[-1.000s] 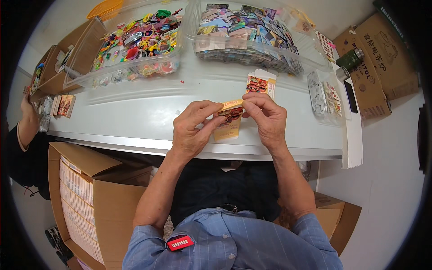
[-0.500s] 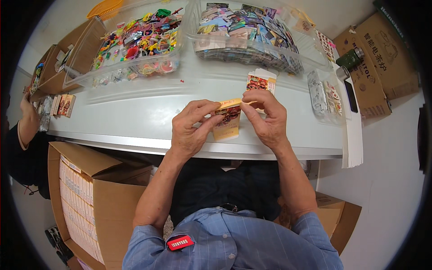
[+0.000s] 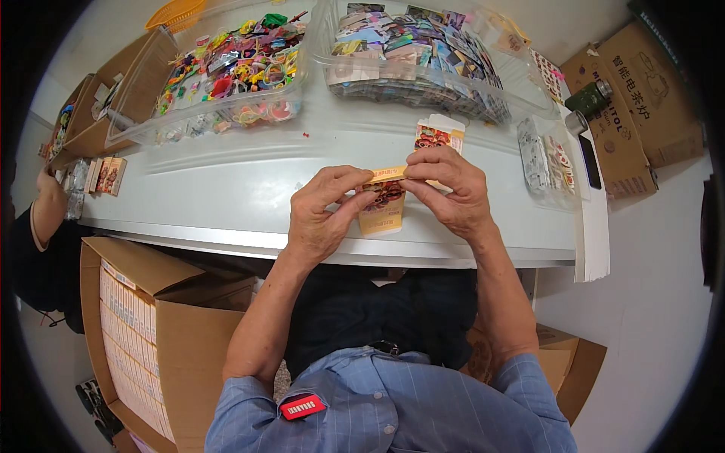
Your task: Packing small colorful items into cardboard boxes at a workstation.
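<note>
Centrally, in the head view, a small packet [image 3: 383, 205] was held above the near edge of the white desk [image 3: 226, 189] by both hands. The left hand [image 3: 321, 215] was closed on the packet's left side, thumb and forefinger pinching it. The right hand [image 3: 451, 190] was closed on its upper right edge, fingers curled over the top flap. The packet was seen upright, orange and cream, with a dark picture on its front.

Just behind the right hand, a second packet [image 3: 438, 133] stood on the desk. Further back, two clear bins were set side by side: the left bin [image 3: 219, 75] was filled with colourful trinkets, the right bin [image 3: 423, 53] with flat cards. A clear bag [image 3: 547, 162] lay to the right. An open carton [image 3: 143, 317] was seen below the desk at the left, and another person's hand [image 3: 49, 200] at the far left edge.
</note>
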Motion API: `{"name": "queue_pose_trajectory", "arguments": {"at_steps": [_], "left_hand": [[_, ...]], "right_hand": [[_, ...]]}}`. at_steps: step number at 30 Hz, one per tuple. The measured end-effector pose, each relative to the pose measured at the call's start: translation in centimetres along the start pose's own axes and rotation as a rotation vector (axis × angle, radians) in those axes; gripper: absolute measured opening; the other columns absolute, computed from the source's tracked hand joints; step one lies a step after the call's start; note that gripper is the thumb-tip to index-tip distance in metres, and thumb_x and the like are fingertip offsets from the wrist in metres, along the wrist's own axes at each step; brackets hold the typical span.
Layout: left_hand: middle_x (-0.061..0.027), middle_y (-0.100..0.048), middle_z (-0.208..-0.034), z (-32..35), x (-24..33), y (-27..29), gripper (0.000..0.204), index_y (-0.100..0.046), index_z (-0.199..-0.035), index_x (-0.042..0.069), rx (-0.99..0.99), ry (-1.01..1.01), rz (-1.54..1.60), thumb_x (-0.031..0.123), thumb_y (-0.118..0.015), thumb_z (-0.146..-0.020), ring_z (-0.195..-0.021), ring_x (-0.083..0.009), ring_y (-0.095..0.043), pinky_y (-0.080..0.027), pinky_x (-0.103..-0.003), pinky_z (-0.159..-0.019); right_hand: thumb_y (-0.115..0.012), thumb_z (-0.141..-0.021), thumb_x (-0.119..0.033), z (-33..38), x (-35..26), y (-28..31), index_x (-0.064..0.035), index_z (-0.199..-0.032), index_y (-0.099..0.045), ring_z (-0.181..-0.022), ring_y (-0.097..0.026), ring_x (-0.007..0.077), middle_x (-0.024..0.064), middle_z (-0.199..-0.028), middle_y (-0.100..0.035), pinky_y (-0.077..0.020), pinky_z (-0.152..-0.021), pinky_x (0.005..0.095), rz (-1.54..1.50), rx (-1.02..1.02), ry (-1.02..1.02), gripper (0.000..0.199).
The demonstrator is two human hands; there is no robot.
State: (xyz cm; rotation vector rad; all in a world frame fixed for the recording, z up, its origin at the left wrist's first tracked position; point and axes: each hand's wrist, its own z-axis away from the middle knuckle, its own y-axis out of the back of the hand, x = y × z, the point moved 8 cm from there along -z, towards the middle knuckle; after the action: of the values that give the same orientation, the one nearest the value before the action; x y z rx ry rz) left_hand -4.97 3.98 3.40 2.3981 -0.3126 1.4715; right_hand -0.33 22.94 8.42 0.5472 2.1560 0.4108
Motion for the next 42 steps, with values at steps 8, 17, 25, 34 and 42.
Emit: {"name": "queue_pose_trajectory", "arguments": {"at_steps": [8,17,25,34,42], "left_hand": [[-0.0114,-0.07,-0.112,0.1,-0.2,0.0,0.032,-0.074,-0.115,0.011,-0.03,-0.029,0.0,0.001,-0.079,-0.085,-0.096,-0.0182,-0.07,-0.062,-0.028,-0.074],[-0.012,-0.07,-0.111,-0.4,-0.2,-0.2,0.029,-0.075,-0.113,0.008,-0.048,-0.011,0.022,0.001,-0.079,-0.085,-0.096,-0.0184,-0.07,-0.062,-0.028,-0.074],[-0.0125,-0.07,-0.111,-0.5,-0.1,0.1,0.028,-0.075,-0.113,0.007,-0.056,0.006,0.007,0.001,-0.078,-0.086,-0.096,-0.0184,-0.07,-0.062,-0.028,-0.075],[-0.0124,-0.07,-0.11,-0.7,-0.4,0.1,0.028,-0.075,-0.113,0.006,-0.058,0.022,0.028,0.002,-0.078,-0.085,-0.095,-0.0183,-0.07,-0.061,-0.028,-0.075],[-0.0119,-0.071,-0.108,-0.9,-0.6,-0.2,0.027,-0.075,-0.111,0.007,-0.075,0.013,0.034,0.002,-0.079,-0.085,-0.095,-0.0185,-0.07,-0.06,-0.028,-0.075]], "right_hand": [[-0.081,-0.077,0.006,-0.7,-0.3,-0.4,-0.0064,-0.098,-0.074,-0.093,-0.069,0.0204,0.0082,-0.102,-0.071,-0.0569,-0.08,0.0317,-0.062,-0.174,-0.004,0.025],[-0.08,-0.078,0.006,-0.6,-0.3,-0.1,-0.0055,-0.098,-0.073,-0.093,-0.068,0.0219,0.0081,-0.103,-0.07,-0.0566,-0.08,0.0322,-0.018,-0.159,0.015,0.024],[-0.081,-0.077,0.004,-1.2,-1.3,-0.4,-0.0061,-0.1,-0.074,-0.096,-0.068,0.0232,0.0083,-0.105,-0.07,-0.0573,-0.081,0.0333,0.072,-0.238,0.085,0.027],[-0.082,-0.078,0.005,-0.4,0.1,-0.6,-0.008,-0.105,-0.076,-0.094,-0.069,0.0207,0.0083,-0.106,-0.07,-0.0578,-0.08,0.0306,-0.032,-0.124,0.027,0.031],[-0.08,-0.08,0.001,-0.6,0.5,-0.6,-0.0103,-0.102,-0.075,-0.092,-0.068,0.0214,0.0064,-0.103,-0.069,-0.0562,-0.077,0.0317,-0.054,-0.174,0.007,0.026]]}}
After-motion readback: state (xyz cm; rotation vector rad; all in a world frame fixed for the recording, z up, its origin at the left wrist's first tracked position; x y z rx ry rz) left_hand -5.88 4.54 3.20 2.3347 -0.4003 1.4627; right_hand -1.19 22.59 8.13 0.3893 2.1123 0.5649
